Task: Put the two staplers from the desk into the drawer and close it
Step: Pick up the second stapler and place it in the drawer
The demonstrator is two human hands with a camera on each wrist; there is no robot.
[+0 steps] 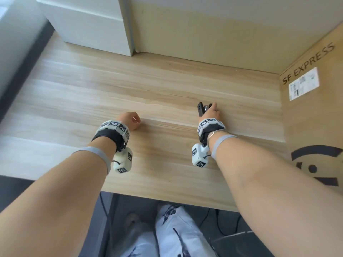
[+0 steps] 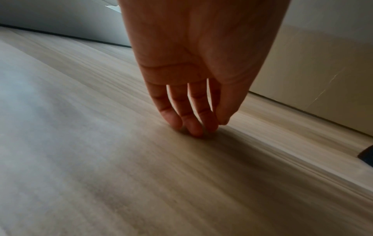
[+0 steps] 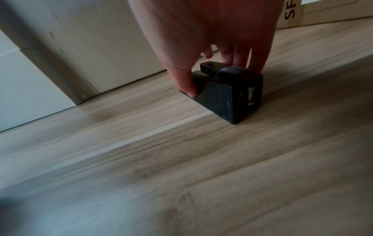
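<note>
A black stapler [image 1: 202, 109] sits on the wooden desk [image 1: 130, 93], right of centre. My right hand [image 1: 211, 113] grips it from above, thumb [image 3: 186, 83] on its left side and fingers on the far side, around the stapler [image 3: 228, 92]. My left hand [image 1: 132, 120] rests on the desk to the left, holding nothing. Its straight fingertips [image 2: 193, 126] touch the wood. Only one stapler shows, and no drawer is in view.
A large cardboard box [image 1: 315, 108] printed "SF EXPRESS" stands along the desk's right side. A white cabinet or block [image 1: 87, 25] stands at the back left, beside a pale wall panel [image 1: 204, 30]. The desk's front edge [image 1: 167, 197] is near my legs.
</note>
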